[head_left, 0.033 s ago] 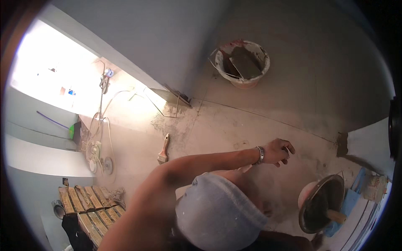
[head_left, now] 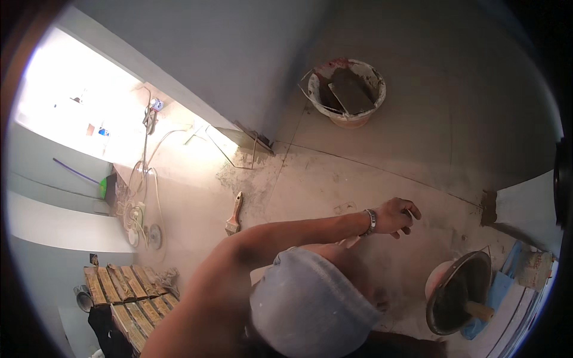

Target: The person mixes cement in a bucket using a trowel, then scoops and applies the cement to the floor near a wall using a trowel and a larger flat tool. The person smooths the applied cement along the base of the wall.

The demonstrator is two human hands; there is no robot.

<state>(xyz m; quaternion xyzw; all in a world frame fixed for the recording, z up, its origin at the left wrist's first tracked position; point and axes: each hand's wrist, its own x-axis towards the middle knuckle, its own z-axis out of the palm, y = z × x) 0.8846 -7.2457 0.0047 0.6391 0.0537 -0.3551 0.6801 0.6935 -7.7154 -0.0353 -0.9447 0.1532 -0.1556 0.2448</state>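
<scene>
My left hand, with a metal watch on its wrist, hangs over the dusty floor, fingers curved and apart, holding nothing I can make out. The bare arm crosses behind a rounded grey cloth shape with a banded edge, which I cannot identify for sure. My right hand cannot be made out clearly in the dim, hazy lower part beside it. Below and right of my left hand, a tilted dark tub has a wooden handle in it. A paintbrush lies left of my hand.
A mortar-smeared bucket with a flat piece inside stands ahead. Cables and hoses lie at the left by a bright opening. Slatted wood lies lower left. A wall runs at upper left; a pale block stands right.
</scene>
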